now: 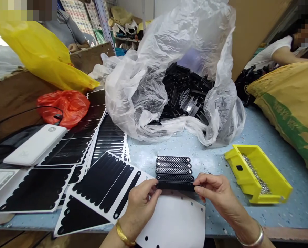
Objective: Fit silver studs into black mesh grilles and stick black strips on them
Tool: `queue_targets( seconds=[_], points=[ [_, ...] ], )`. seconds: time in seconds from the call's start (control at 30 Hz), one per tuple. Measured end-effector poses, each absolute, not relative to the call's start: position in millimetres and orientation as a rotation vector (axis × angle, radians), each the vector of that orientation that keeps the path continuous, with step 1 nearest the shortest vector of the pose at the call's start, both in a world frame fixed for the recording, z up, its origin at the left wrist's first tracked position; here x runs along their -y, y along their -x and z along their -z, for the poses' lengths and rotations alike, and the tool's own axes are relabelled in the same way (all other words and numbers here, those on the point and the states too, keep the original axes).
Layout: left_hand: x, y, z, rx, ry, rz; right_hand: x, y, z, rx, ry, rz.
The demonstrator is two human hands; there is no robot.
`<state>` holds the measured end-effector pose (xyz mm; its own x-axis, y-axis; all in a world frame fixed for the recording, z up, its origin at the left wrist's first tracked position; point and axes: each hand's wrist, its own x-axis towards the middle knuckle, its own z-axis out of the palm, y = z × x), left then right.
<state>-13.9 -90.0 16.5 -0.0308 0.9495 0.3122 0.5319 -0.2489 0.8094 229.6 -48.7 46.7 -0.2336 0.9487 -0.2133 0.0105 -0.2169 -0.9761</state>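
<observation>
My left hand and my right hand pinch the two ends of a narrow black strip part, held flat just above a blank white backing sheet. Directly beyond it lies a row of several perforated black grille strips on the blue table. Sheets of black adhesive strips lie to the left of my left hand, one sheet partly peeled.
A large clear plastic bag holds a heap of black plastic parts. A yellow bin of small metal pieces sits at right. A white power bank, a red bag, a yellow bag and a tan sack surround the table. Another person's arm shows at far right.
</observation>
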Motion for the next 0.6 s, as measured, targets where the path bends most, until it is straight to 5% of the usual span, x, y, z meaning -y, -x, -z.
queue_targets(
  seconds=[0.6],
  points=[
    [87.5,13.4,-21.3,-1.581,-1.724,-1.102,46.5,-224.6,-47.1,1.318,1.319,-1.537]
  ],
)
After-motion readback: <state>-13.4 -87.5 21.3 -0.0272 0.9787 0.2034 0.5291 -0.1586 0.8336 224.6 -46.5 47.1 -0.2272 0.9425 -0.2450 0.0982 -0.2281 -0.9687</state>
